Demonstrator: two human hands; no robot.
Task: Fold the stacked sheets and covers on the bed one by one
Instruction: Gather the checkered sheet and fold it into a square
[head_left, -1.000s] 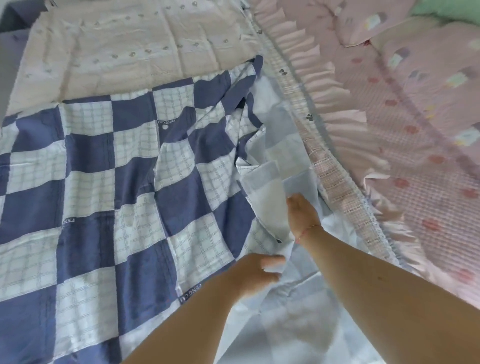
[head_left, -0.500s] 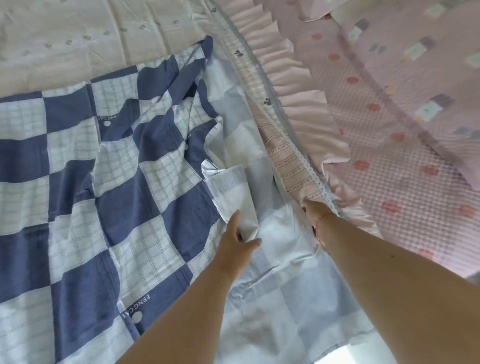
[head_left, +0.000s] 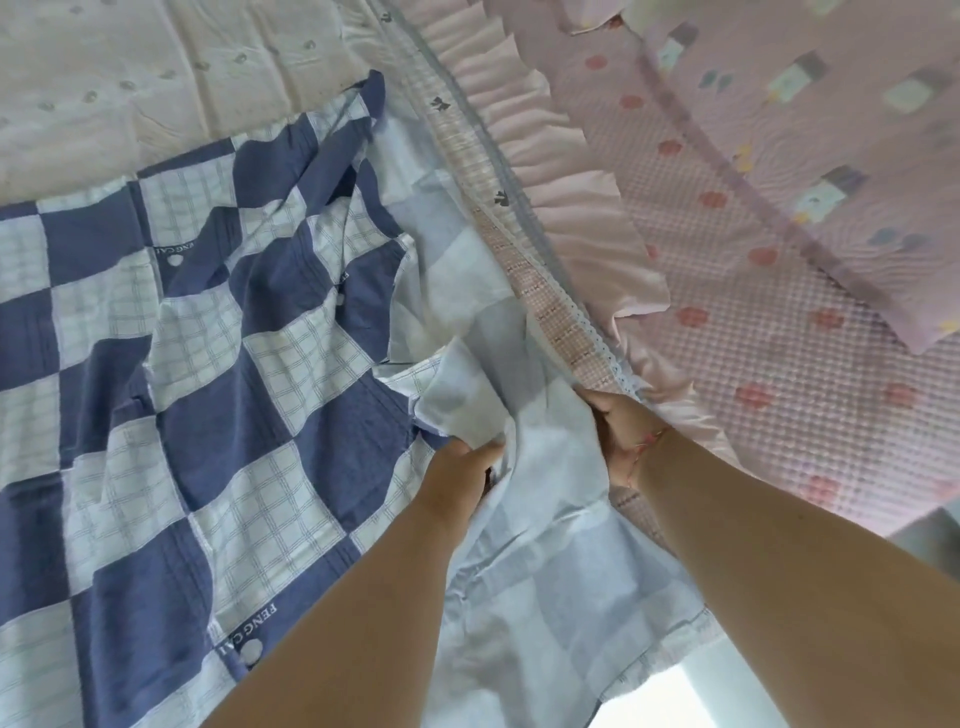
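early stage: left hand (head_left: 460, 470) and right hand (head_left: 618, 431) both grip the checked cover (head_left: 218, 364), unfolded; pink ruffled covers (head_left: 727, 291) untouched

1. There is one view, from a wide-angle camera on the person's head.
2. It looks forward and steeply down over both forearms onto the bed.
3. It sits close: the checked cover (head_left: 218, 395) fills the left, a pink frilled cover (head_left: 779, 322) the right.
4. The edges bend, probably lens distortion.
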